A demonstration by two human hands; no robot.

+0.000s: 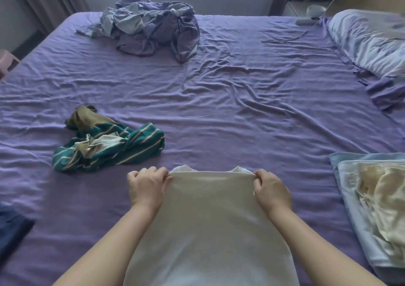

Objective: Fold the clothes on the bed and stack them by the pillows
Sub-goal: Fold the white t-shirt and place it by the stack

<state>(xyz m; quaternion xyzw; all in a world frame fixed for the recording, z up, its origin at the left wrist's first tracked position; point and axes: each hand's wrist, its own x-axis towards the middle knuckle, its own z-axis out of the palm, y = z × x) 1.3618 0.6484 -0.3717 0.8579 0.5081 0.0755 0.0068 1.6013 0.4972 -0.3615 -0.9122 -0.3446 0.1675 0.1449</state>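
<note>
Now left hand (146, 187), right hand (271, 188) pinch white garment (210, 220) corners.

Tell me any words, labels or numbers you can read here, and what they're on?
None can be read.
White garment, gripped by left hand and right hand: plain, no print shows.
Striped garment: stripes only, no lettering.
Crumpled pile, pillow and sheet: no text visible.
Items on the nightstand: too blurred to tell.

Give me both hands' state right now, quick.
Left hand: closed, gripping the left corner of the white cloth.
Right hand: closed, gripping the cloth's right corner.
</note>
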